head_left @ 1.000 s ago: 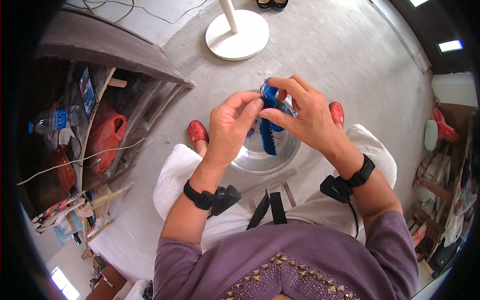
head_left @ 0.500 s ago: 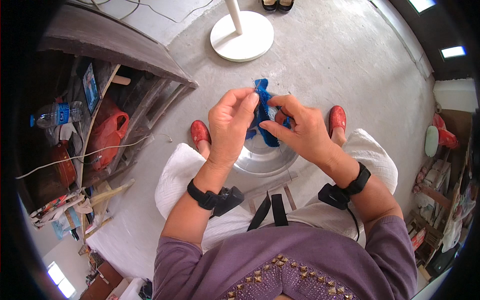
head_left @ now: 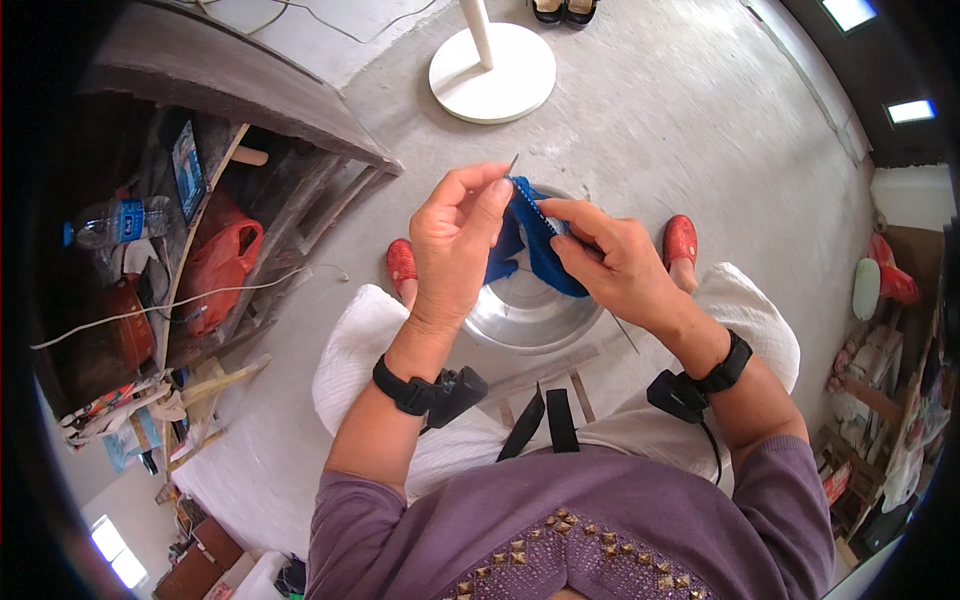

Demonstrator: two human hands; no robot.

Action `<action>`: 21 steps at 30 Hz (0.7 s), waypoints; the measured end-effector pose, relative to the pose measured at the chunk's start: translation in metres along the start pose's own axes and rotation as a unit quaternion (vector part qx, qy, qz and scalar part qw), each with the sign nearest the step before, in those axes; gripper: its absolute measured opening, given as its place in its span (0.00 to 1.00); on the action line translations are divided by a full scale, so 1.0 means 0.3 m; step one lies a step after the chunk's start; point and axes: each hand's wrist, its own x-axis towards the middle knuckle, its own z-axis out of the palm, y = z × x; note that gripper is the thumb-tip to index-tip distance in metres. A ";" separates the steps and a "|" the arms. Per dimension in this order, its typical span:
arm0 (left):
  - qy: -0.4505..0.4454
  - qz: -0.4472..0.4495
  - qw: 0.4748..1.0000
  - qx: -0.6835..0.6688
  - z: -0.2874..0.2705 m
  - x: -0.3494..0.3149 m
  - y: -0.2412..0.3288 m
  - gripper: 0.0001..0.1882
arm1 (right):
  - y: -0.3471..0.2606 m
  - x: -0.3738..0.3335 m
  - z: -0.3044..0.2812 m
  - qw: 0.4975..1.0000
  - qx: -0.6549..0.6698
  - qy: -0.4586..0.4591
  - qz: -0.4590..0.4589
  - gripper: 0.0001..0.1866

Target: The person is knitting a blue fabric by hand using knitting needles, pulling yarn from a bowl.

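Note:
A strip of blue knitting (head_left: 550,262) hangs between my two hands above a shiny metal basin (head_left: 535,320). Along its upper edge, a row of stitches sits on a thin knitting needle (head_left: 513,163), whose tip pokes up past my left fingers. My left hand (head_left: 458,235) pinches the top end of the knitting and needle between thumb and fingers. Lower down on the same edge, my right hand (head_left: 618,258) is closed on the knitting with thumb and forefinger. A thin needle end (head_left: 625,333) sticks out below my right hand. More blue material shows beside my left hand.
Red shoes (head_left: 680,237) flank the basin. Ahead stands a white round pole base (head_left: 493,75), with black shoes (head_left: 563,12) beyond. A wooden shelf unit at left holds a plastic bottle (head_left: 125,221) and a red bag (head_left: 226,270); a pale cord (head_left: 200,300) crosses it.
The knitting has turned and spread flatter, showing its stitch row along the needle. My right fingers have closed onto its edge, and the needle ends now show above and below.

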 end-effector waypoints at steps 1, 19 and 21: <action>-0.017 0.002 1.000 0.018 -0.011 0.003 -0.001 0.10 | 0.003 -0.001 -0.006 1.000 0.010 -0.005 -0.005 0.17; -0.191 -0.170 0.966 -0.025 -0.061 0.020 0.053 0.08 | 0.015 0.014 -0.136 0.978 0.126 -0.145 0.087 0.13; -0.186 -0.167 0.968 -0.016 -0.054 0.019 0.051 0.08 | 0.019 0.016 -0.122 0.971 0.157 -0.146 0.101 0.12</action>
